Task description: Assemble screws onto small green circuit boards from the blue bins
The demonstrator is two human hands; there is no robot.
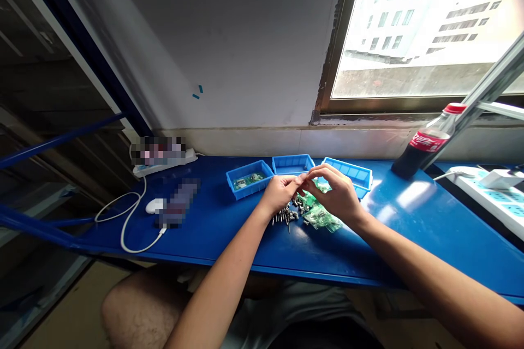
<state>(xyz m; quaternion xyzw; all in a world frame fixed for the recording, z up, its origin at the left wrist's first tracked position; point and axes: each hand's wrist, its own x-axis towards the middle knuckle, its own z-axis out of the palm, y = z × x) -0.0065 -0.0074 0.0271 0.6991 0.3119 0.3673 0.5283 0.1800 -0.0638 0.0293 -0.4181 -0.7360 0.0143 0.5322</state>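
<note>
My left hand (278,194) and my right hand (334,192) meet at the fingertips above the blue table (229,234). Both are closed in a pinch, and whatever they hold is too small to make out. Beneath them lies a pile of small metal screws or pins (287,215), beside green-tinted clear plastic packets (322,217). Behind the hands stand three blue trays: the left tray (249,192) holds a green piece and small metal parts, the middle tray (292,165) is behind my fingers, and the right tray (362,176) is partly covered by my right hand.
A cola bottle (428,144) leans at the back right near a power strip (501,196). On the left are a blurred phone-like object (178,204), a white earbud case (155,206), a looping white cable (123,229) and another power strip (167,163).
</note>
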